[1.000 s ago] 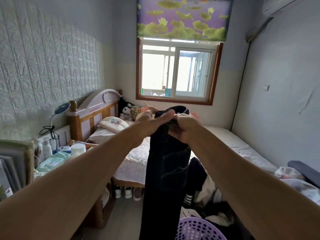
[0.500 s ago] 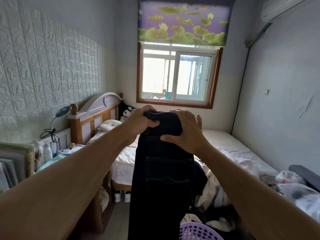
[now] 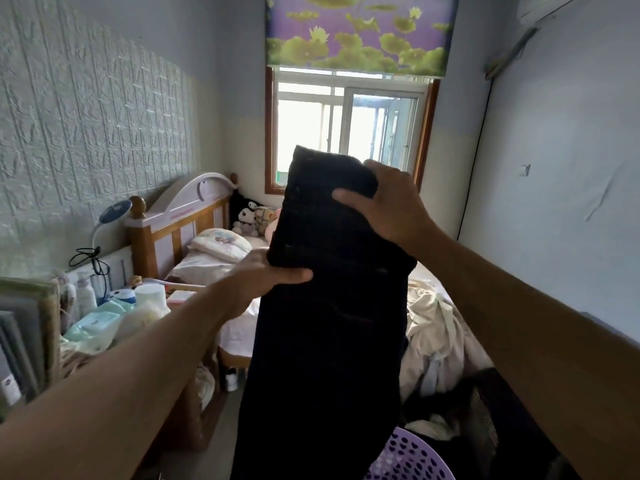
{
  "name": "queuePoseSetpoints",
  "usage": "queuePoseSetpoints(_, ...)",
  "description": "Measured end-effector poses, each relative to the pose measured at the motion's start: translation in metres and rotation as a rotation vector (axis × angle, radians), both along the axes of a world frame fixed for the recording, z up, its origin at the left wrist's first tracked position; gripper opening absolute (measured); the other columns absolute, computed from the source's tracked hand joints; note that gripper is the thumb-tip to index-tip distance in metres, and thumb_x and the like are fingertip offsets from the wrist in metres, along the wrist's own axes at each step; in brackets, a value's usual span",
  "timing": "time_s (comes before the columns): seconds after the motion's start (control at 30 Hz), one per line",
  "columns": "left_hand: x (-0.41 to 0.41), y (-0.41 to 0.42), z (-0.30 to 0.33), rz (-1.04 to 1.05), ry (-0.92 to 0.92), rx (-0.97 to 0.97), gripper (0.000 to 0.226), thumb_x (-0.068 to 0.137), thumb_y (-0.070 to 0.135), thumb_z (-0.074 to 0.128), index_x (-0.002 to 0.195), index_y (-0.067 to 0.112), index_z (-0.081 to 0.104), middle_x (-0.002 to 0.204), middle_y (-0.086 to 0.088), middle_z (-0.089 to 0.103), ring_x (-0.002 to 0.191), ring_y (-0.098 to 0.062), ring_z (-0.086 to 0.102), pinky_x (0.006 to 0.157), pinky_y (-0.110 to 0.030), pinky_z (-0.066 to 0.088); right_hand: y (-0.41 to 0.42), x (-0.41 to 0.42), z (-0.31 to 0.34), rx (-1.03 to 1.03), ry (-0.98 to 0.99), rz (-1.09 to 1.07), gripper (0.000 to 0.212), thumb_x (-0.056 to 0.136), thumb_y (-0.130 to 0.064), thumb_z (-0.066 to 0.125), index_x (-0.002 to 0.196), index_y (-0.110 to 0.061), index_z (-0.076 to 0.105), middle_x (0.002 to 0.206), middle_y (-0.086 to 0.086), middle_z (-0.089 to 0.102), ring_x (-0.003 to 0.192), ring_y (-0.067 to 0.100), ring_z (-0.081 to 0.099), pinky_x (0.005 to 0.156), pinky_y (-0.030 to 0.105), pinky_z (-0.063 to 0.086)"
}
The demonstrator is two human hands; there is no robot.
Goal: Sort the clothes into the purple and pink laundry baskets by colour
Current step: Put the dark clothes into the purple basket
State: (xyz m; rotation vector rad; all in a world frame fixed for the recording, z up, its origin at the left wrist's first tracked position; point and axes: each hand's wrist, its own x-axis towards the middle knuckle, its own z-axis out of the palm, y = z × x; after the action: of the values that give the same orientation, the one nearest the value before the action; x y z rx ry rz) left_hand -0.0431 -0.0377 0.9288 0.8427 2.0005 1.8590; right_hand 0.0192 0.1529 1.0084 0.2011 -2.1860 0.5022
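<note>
Bedroom backdrop; purple basket [image 3: 407, 460] cropped behind dark trousers [image 3: 325, 306].

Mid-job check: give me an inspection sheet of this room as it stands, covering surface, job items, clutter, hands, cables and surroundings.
Surface: bed with pale sheets, rumpled light clothes heaped on it.
Job items: long dark folded garment held up, hanging down; purple perforated plastic laundry basket at the bottom edge, partly behind the garment; pink basket not seen.
Clutter: bottles and packets on the left side table; plush toys by the headboard.
Hands: left hand grips the garment's left edge; right hand grips near its top.
Cables: black cord looped below the blue desk lamp.
Surroundings: window with a floral blind.
</note>
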Motion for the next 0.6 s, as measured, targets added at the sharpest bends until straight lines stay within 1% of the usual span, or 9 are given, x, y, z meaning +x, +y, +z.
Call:
queuePoseSetpoints(0.13, 0.011, 0.018, -0.005, -0.084, -0.273, 0.22, 0.037, 0.065, 0.021, 0.069, 0.1, 0.01, 0.065, 0.081, -0.002, 0.072, 0.077, -0.018, 0.068, 0.062, -0.023, 0.054, 0.008, -0.006, 0.009, 0.062, 0.134, -0.249, 0.059, 0.084, -0.053, 0.057, 0.119, -0.006, 0.05, 0.117, 0.012, 0.054, 0.111, 0.026, 0.049, 0.101, 0.039, 0.035)
queuePoseSetpoints(0.23, 0.015, 0.036, 0.006, -0.041, -0.438, 0.339, 0.036, 0.076, 0.022, 0.066, 0.109, 0.008, 0.065, 0.102, -0.011, 0.071, 0.093, -0.026, 0.067, 0.077, -0.034, 0.054, 0.01, -0.005, -0.017, 0.011, -0.03, -0.314, 0.094, 0.075, -0.065, 0.047, 0.146, -0.011, 0.019, 0.151, 0.015, 0.019, 0.141, 0.031, 0.016, 0.116, 0.046, 0.013)
queuePoseSetpoints(0.3, 0.015, 0.041, 0.016, -0.013, -0.465, 0.398, 0.028, 0.087, 0.022, 0.06, 0.111, 0.009, 0.065, 0.101, -0.011, 0.072, 0.091, -0.026, 0.068, 0.074, -0.033, 0.056, 0.013, 0.005, -0.041, -0.195, -0.222, -0.229, 0.112, 0.072, -0.07, 0.053, 0.15, -0.016, -0.004, 0.158, 0.009, 0.0, 0.146, 0.029, 0.0, 0.118, 0.049, 0.006)
queuePoseSetpoints(0.37, 0.011, 0.041, 0.026, -0.007, -0.478, 0.451, 0.028, 0.091, 0.024, 0.056, 0.114, 0.009, 0.064, 0.098, -0.01, 0.072, 0.084, -0.024, 0.07, 0.068, -0.032, 0.057, 0.024, 0.015, -0.063, -0.592, -0.422, -0.019, 0.122, 0.071, -0.064, 0.068, 0.15, -0.02, -0.014, 0.156, 0.006, 0.014, 0.143, 0.03, 0.018, 0.116, 0.05, 0.018)
queuePoseSetpoints(0.43, 0.006, 0.04, 0.033, 0.022, -0.493, 0.459, 0.03, 0.091, 0.026, 0.058, 0.115, 0.009, 0.063, 0.102, -0.012, 0.07, 0.088, -0.026, 0.067, 0.071, -0.037, 0.054, 0.032, 0.025, -0.078, -0.922, -0.591, 0.183, 0.128, 0.057, -0.063, 0.077, 0.152, -0.02, 0.002, 0.144, 0.006, 0.04, 0.126, 0.026, 0.048, 0.108, 0.043, 0.039)
queuePoseSetpoints(0.47, 0.004, 0.04, 0.034, 0.048, -0.494, 0.445, 0.03, 0.091, 0.027, 0.058, 0.114, 0.009, 0.064, 0.104, -0.012, 0.069, 0.09, -0.027, 0.066, 0.072, -0.038, 0.053, 0.035, 0.027, -0.082, -0.98, -0.653, 0.242, 0.116, 0.056, -0.059, 0.079, 0.148, -0.014, 0.024, 0.134, 0.008, 0.054, 0.114, 0.023, 0.059, 0.099, 0.038, 0.048)
queuePoseSetpoints(0.53, 0.0, 0.041, 0.037, 0.097, -0.484, 0.417, 0.029, 0.091, 0.028, 0.059, 0.113, 0.01, 0.064, 0.106, -0.013, 0.068, 0.093, -0.028, 0.065, 0.074, -0.039, 0.052, 0.037, 0.029, -0.083, -0.99, -0.666, 0.344, 0.056, 0.071, -0.034, 0.077, 0.115, -0.005, 0.06, 0.103, 0.009, 0.07, 0.088, 0.019, 0.07, 0.077, 0.027, 0.057)
queuePoseSetpoints(0.57, 0.0, 0.04, 0.037, 0.123, -0.477, 0.404, 0.032, 0.091, 0.03, 0.059, 0.116, 0.01, 0.063, 0.109, -0.013, 0.068, 0.097, -0.028, 0.065, 0.076, -0.039, 0.052, 0.035, 0.029, -0.081, -0.993, -0.623, 0.364, 0.032, 0.076, -0.021, 0.075, 0.103, -0.006, 0.065, 0.093, 0.009, 0.072, 0.081, 0.019, 0.07, 0.071, 0.025, 0.057)
queuePoseSetpoints(0.6, -0.003, 0.039, 0.036, 0.161, -0.457, 0.383, 0.037, 0.091, 0.032, 0.06, 0.121, 0.011, 0.061, 0.113, -0.013, 0.067, 0.102, -0.029, 0.064, 0.08, -0.039, 0.052, 0.033, 0.03, -0.077, -1.002, -0.564, 0.371, 0.024, 0.077, -0.012, 0.074, 0.099, -0.007, 0.066, 0.089, 0.009, 0.071, 0.078, 0.02, 0.069, 0.068, 0.026, 0.058)
